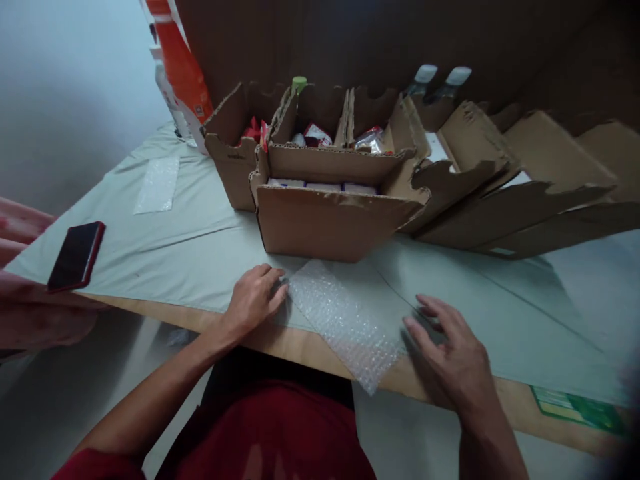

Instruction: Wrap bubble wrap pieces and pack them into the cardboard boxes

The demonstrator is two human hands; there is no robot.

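Bubble-wrap sheet, clear and rectangular (345, 317), is pinned at its edges by the flat, empty left hand (255, 300) and right hand (453, 350), yet its overhanging corner could be dragged off the desk (200, 253).

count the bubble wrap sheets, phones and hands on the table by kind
bubble wrap: 2, one sheet between the hands, one sheet far left
phone: 1
hands: 2, left hand, right hand
total: 5

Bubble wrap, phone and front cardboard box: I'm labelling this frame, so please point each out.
bubble wrap (345, 317), head view, middle of the sheet.
phone (77, 256), head view, centre of its dark screen.
front cardboard box (330, 223), head view, near wall.
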